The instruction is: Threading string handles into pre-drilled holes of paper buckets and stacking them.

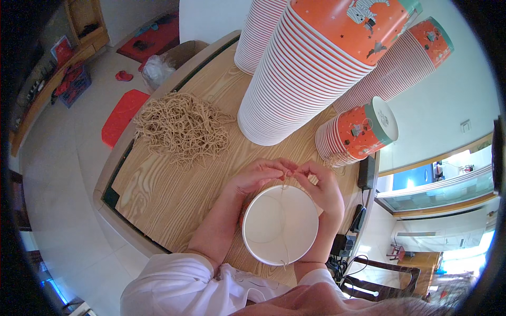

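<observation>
A white-lined paper bucket stands mouth up on the table close to me, with a tan string running across its opening from the far rim to the near rim. At the far rim, my left hand pinches the string between its fingertips. My right hand meets it there, its fingers also closed on the string. The fingertips of both hands nearly touch, and they hide the string's end. Between the hands and the tall stacks lies bare wood.
A heap of tan strings lies at the left. Tall stacks of orange paper buckets rise at the back, with a shorter stack at the right. Black power adapters and cables line the right edge. A red stool stands beyond the left edge.
</observation>
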Demonstrator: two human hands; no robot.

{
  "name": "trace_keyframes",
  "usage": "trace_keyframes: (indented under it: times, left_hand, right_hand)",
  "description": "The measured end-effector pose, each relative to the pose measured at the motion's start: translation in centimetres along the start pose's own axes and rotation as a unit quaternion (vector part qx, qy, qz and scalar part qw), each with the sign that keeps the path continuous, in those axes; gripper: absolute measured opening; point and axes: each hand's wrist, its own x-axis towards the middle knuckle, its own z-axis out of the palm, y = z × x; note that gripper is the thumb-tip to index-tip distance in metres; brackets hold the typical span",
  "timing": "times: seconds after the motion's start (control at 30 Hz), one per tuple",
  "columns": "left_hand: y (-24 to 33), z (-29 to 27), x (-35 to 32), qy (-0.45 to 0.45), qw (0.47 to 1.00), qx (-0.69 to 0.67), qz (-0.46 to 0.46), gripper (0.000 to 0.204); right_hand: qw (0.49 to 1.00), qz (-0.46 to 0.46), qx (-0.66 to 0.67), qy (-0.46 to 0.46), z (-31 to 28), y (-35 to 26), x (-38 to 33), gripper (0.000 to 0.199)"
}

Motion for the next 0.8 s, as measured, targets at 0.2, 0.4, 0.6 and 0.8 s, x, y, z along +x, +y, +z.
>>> trace_keyframes:
  times: [0.2,0.4,0.6,0.8]
  left_hand:
    - [-0.1,0.2,0.0,0.009,1.0,-0.009,0.019,0.016]
    - [0.0,0.2,0.1,0.011,1.0,0.01,0.024,0.014]
    - [-0.1,0.2,0.3,0.028,0.999,0.031,0.001,0.014]
    - [-0.3,0.2,0.3,0.037,0.998,0.052,0.005,0.014]
  right_hand:
    - [0.999,-0.024,-0.023,0.008,0.4,-0.2,0.3,0.008]
    - [0.999,-0.014,-0.049,0.018,0.9,-0.7,0.5,0.008]
    - [0.994,-0.045,-0.094,0.022,1.0,-0.7,0.7,0.01]
    - [0.997,-0.018,-0.073,-0.002,1.0,-0.9,0.7,0.011]
